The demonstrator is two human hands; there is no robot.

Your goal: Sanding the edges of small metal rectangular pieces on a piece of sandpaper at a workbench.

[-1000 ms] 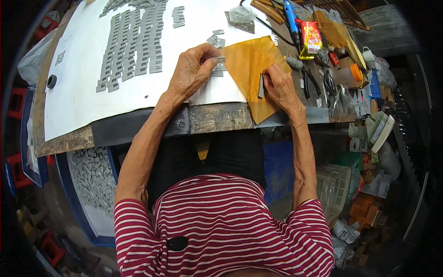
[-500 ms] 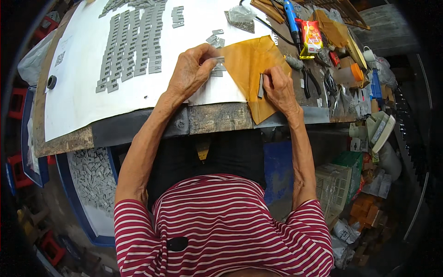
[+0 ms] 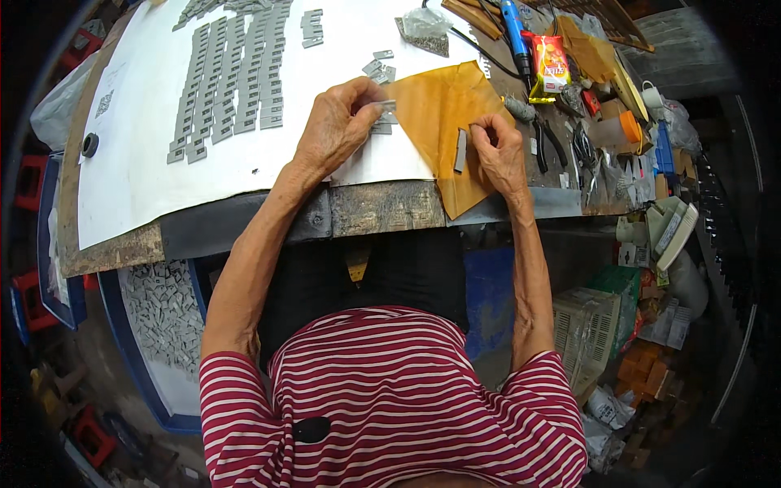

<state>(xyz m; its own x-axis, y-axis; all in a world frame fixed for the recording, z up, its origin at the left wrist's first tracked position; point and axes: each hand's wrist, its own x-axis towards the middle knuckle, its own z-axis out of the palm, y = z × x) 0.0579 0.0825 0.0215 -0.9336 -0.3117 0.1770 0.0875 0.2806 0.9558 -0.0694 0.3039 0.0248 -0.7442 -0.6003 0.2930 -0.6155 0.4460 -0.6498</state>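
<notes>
My left hand (image 3: pixel 340 122) is closed in a pinch on a small flat grey metal piece (image 3: pixel 389 105). Just beyond and below its fingertips lie more loose grey pieces (image 3: pixel 381 68) on white paper. An amber-brown paper sheet (image 3: pixel 435 96) spreads between my hands, overhanging the table's front edge. On it rests a narrow dark grey strip (image 3: pixel 461 151), apart from my right hand. My right hand (image 3: pixel 501 156) is over the sheet's right side, thumb and forefinger pressed together; whatever they hold, if anything, cannot be made out.
Rows of grey pieces (image 3: pixel 236 73) cover the white paper at the left. A black ring (image 3: pixel 90 145) sits near its left edge. Pliers (image 3: pixel 551 146), a blue pen-shaped tool (image 3: pixel 515 37) and a red packet (image 3: pixel 550 67) crowd the right. Below stands a blue bin (image 3: pixel 146 382) of pieces.
My right hand has moved slightly right, away from the dark grey strip, which now lies by itself on the brown sheet. My left hand keeps its place and grip.
</notes>
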